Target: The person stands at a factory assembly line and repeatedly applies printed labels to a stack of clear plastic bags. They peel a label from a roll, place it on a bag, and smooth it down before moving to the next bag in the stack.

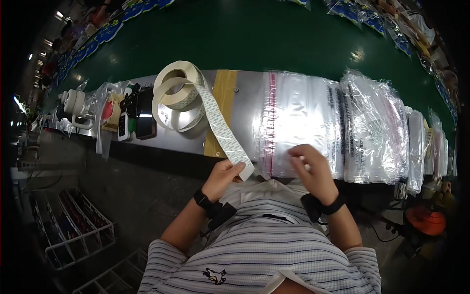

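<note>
Near the middle of the desk, leftward of its center, stood the label roll, with its label strip running down toward the person's body, past the yellow tape stuck across the metal just right of the roll. Nearer the person than the roll, the left hand held the free end of the strip, pinched between thumb and fingers at the desk's near edge. Well to the right of the roll, the right hand was raised at the near edge of the front bag stack, its fingers bent and narrowly spaced; whether it held anything small could not be told. That stack of clear bags lay flat, a red line along the side facing the roll, and farther right of the roll was a second bag stack, more crumpled. On the roll's other side were a dark phone and a small white device. As to progress, the strip had been drawn out and its end was in the grip, so the work seemed under way. Much seemed left: a good thickness was wound on the roll, and many bags lay right of it. Glare hid whether any bag bore a label, so the finished count could not be judged.
</note>
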{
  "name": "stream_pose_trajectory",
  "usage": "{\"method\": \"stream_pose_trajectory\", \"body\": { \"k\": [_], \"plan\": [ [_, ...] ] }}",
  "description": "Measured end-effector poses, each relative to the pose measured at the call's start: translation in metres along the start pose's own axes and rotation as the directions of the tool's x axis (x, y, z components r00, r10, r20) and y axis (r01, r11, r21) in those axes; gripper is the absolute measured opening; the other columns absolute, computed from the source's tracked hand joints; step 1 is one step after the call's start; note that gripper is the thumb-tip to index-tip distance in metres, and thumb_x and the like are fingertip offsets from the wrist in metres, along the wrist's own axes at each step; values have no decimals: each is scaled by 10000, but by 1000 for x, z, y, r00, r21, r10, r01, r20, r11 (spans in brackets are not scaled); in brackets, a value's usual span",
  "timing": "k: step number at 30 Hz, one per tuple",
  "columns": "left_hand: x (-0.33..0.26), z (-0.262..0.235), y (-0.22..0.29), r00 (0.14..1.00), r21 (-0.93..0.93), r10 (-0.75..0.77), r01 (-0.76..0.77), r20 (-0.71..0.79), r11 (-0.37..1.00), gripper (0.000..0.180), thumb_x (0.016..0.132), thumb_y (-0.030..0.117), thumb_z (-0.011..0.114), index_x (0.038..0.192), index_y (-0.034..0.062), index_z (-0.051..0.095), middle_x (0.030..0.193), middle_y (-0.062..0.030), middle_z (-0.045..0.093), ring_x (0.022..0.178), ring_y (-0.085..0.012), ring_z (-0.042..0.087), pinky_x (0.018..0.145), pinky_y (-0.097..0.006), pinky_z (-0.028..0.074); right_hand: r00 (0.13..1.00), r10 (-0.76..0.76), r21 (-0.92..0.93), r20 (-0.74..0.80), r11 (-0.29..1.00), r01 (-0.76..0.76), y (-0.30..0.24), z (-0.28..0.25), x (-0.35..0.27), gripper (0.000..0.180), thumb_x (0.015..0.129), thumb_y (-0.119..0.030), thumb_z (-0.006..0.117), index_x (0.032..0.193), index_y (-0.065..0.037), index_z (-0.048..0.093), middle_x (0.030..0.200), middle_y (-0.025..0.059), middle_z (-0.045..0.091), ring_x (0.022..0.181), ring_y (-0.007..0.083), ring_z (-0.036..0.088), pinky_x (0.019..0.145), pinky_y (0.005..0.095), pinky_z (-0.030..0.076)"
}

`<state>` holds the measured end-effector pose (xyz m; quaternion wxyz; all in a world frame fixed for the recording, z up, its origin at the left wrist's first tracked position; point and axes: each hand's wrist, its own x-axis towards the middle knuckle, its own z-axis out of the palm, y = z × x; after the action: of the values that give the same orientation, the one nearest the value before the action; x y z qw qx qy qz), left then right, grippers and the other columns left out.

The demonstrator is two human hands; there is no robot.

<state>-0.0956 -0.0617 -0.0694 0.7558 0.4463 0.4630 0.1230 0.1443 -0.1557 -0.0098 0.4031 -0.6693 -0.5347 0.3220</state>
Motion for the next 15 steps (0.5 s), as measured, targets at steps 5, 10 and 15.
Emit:
{"method": "stream_pose_trajectory", "body": {
  "k": [5,10,15],
  "plan": [
    [-8,14,35,991,-103,114,-107,69,989,191,939,216,563,983,34,604,856,-13,621,741,-74,569,620,-217,462,911,133,308,391,913,-266,-10,44,28,149,920,-127,571,943,20,584,797,35,573,691,90,516,622,244,442],
    [-1,24,69,678,359,674,-575,-293,735,154,894,188,612,899,38,576,766,-21,590,634,-75,545,537,-227,442,972,130,227,195,958,-174,-18,47,41,157,901,-162,577,887,-6,580,764,124,613,675,260,588,621,340,453],
    [8,27,84,420,760,859,-647,293,57,186,826,34,659,1001,9,603,851,-99,620,698,-149,589,629,-241,465,992,-101,105,-71,989,108,-18,55,45,136,893,-155,577,871,-22,574,766,149,590,696,315,579,627,392,455]
  ]
}}
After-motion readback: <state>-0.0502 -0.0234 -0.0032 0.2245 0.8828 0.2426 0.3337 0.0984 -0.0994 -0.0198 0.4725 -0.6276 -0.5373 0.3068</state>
